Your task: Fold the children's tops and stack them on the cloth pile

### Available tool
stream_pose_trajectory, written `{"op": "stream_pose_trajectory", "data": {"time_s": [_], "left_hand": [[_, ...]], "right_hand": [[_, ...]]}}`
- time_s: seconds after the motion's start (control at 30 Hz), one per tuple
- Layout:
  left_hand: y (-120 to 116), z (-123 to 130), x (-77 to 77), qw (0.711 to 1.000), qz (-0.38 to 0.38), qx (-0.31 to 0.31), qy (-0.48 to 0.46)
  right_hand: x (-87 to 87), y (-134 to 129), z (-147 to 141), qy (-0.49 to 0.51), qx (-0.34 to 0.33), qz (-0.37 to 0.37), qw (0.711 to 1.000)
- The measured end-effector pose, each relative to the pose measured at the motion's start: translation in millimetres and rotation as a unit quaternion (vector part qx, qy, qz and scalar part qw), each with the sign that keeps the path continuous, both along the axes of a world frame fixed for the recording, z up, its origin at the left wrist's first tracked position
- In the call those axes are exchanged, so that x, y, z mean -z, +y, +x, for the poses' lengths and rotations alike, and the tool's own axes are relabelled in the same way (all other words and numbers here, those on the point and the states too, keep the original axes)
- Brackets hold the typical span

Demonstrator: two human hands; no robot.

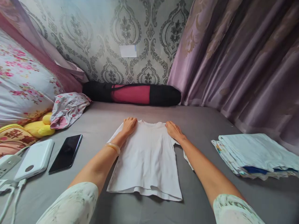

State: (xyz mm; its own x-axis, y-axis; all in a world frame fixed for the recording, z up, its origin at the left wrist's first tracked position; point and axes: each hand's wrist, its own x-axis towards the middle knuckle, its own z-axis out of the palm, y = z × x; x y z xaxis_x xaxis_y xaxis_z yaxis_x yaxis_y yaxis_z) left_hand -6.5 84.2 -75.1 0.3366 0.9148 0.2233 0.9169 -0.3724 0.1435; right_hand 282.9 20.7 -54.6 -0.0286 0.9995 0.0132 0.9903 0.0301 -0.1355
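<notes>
Found at centre: one white shirt (151, 155), spread on a grey sheet (140, 214), neckline pointed at the wall, hem nearest the wearer and slightly rippled. Noted on the near-neckline shoulders: left hand (129, 125), laid over one with fingers curled down onto the cloth; right hand (174, 129), set on the other, fingers bent near the collar. Could not tell in either case whether pinched or only pressed. Judged placed as a matched pair to hold the shoulders level and the collar open. Saw one sleeve partly hidden beneath the right forearm. Worn on the left forearm: a pale bangle (113, 147).

Listed to the right: a stack of folded cloth (259, 151), pale blue on top, apparently piled flat to keep the layers tidy and apart from the shirt.

Listed to the left: a black phone (65, 154), face up; beside it a white power bank (35, 158) with a white cable (16, 202) at its near end, probably kept close to the power strip (8, 163) for the cable's reach. Beyond, a yellow plush toy (40, 128), a crumpled printed cloth (70, 107) and a floral pillow (25, 74).

Recorded at the far edge: a long black-and-red bag (130, 94), laid lengthwise along the wall (93, 37), presumably for fit.
</notes>
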Motion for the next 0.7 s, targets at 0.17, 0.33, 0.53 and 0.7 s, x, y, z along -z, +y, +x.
{"op": "stream_pose_trajectory", "data": {"time_s": [0.17,0.33,0.53,0.7], "left_hand": [[20.9,-7.1,0.9,0.999,0.033,0.016,0.003],[44.7,-2.4,-7.7,0.998,0.06,-0.005,0.009],[56.8,5.7,-8.0,0.999,0.021,-0.036,0.018],[64.3,11.2,-7.5,0.995,-0.083,-0.061,-0.006]], "right_hand": [[-1.3,19.8,2.4,-0.008,-0.004,0.001,1.0],[-3.4,43.9,5.7,-0.007,-0.002,0.011,1.0],[2.2,59.8,6.3,-0.008,0.005,0.003,1.0],[-2.8,67.9,1.4,0.009,0.009,-0.014,1.0]]}}
